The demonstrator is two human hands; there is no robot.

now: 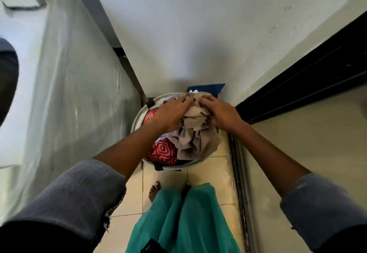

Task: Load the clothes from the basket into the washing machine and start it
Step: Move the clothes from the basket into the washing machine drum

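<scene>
Early stage: basket (137,119) full. Left hand (170,113) & right hand (222,112), fingers closed on beige cloth (194,133); nothing loaded, washer not started.

Home laundry corner, narrow. Cream ceramic floor tiles (204,175) are running between a plain white painted wall (178,24) and a dark-framed sliding door track (309,86) on the right. A tall white appliance wrapped in clear plastic sheeting (65,86) is standing along the left. A round white plastic laundry basket (137,117) heaped with crumpled household clothes is sitting on the floor. A bare foot (154,190) is showing below.
</scene>
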